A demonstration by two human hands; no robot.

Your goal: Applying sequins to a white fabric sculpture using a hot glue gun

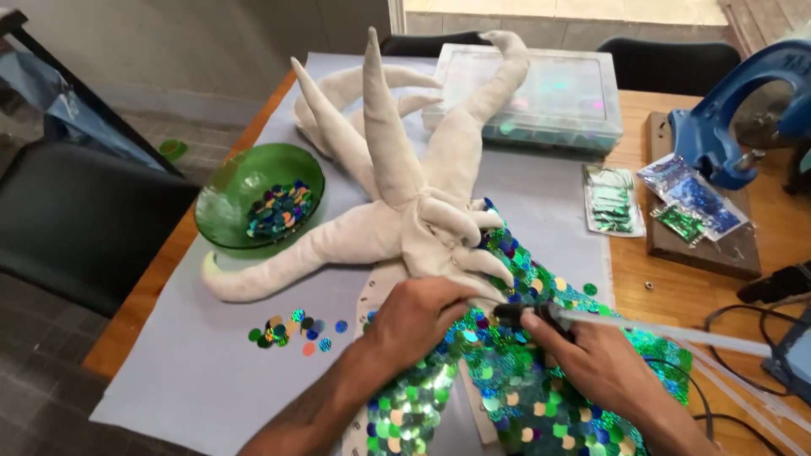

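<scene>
Head view, two hands, one glue gun, one green bowl

Cloth, sequins, glass – matt against glossy

Matt beige cloth is seen on the stuffed tentacles; glossy sequins, a shiny green glass bowl – on wood.

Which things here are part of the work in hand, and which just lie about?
In use: left hand, right hand, glue gun, sequinned fabric piece, cream tentacled form, green bowl of sequins.
Lying about: blue press, clear organiser box, sequin packets.
</scene>
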